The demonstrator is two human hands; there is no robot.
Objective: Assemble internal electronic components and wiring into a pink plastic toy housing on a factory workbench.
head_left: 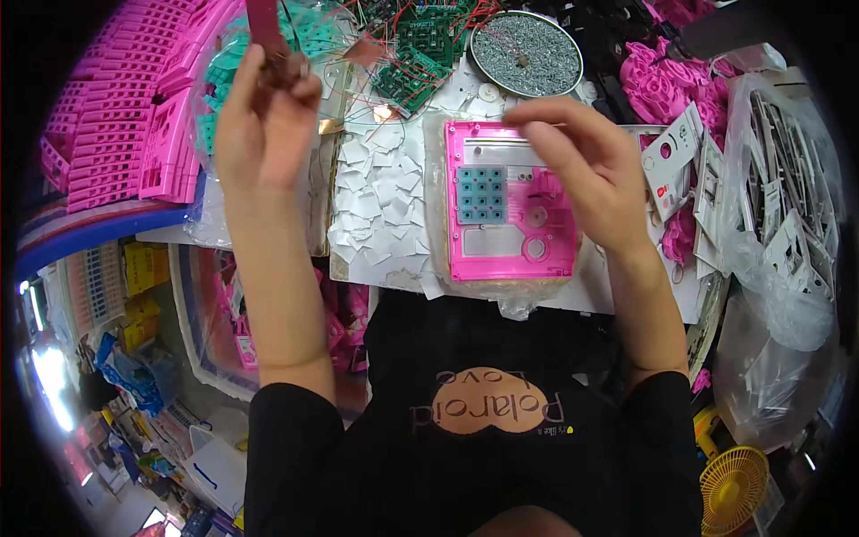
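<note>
Pink housing: I see a flat pink plastic shell (510, 206), roughly square, lying face up on the desk (573, 300) just in front of my chest, on a clear plastic wrap.
Its look: translucent hot pink, with a block of teal rubber keys (480, 194) at upper left, a pale rectangular window below, two round openings at the right, and a silvery strip along the top edge.
Right hand: my right hand (595, 174) hovers over the shell's upper right corner, fingers extended and close together, nothing clamped that I can make out (contact with the shell is unclear).
Left hand: my left hand (264, 116) is raised, fingers closed on a dark reddish-brown stick-like tool (266, 31) pointing up.
Beside the shell: a scatter of white paper scraps (376, 197) to its left.
Farther back: green circuit boards (420, 54) with red wires, a round tray of screws (526, 54), and stacked pink parts (116, 125) at the far left.
</note>
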